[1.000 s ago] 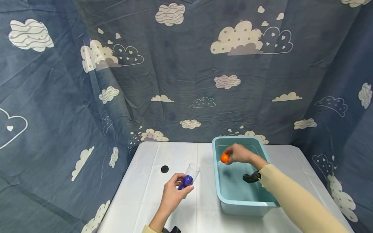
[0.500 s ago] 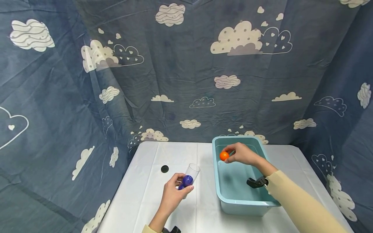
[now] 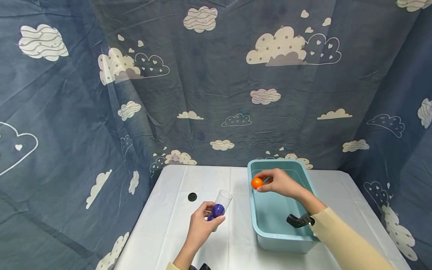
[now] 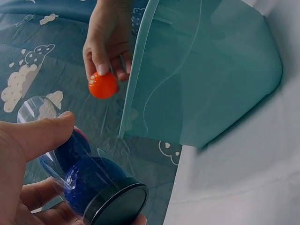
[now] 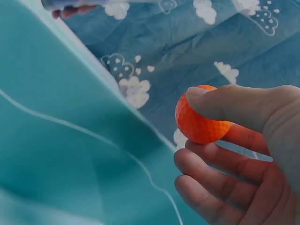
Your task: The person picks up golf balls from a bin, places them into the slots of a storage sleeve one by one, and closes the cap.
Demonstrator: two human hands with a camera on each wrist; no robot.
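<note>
My left hand (image 3: 202, 225) grips a clear tube (image 3: 224, 195) with a dark base cap (image 4: 117, 206), tilted above the table. Inside it sit two dark blue balls (image 4: 93, 183), stacked toward the capped end; the far end has no lid on it. Between thumb and fingers my right hand (image 3: 278, 183) pinches an orange golf ball (image 5: 201, 115), its surface dimpled. In the head view that ball overlaps the left rim of a light teal plastic bin (image 3: 287, 236), to the right of the tube.
A small round black lid (image 3: 192, 197) lies on the white-covered table (image 3: 175, 232), left of the tube. Dark blue curtain (image 3: 202, 131) with cloud prints hangs behind and on both sides. The bin's walls stand well above the tabletop.
My right hand has moved slightly left with the orange golf ball, from over the bin's inside to its left rim. My left hand keeps the tube nearly still.
</note>
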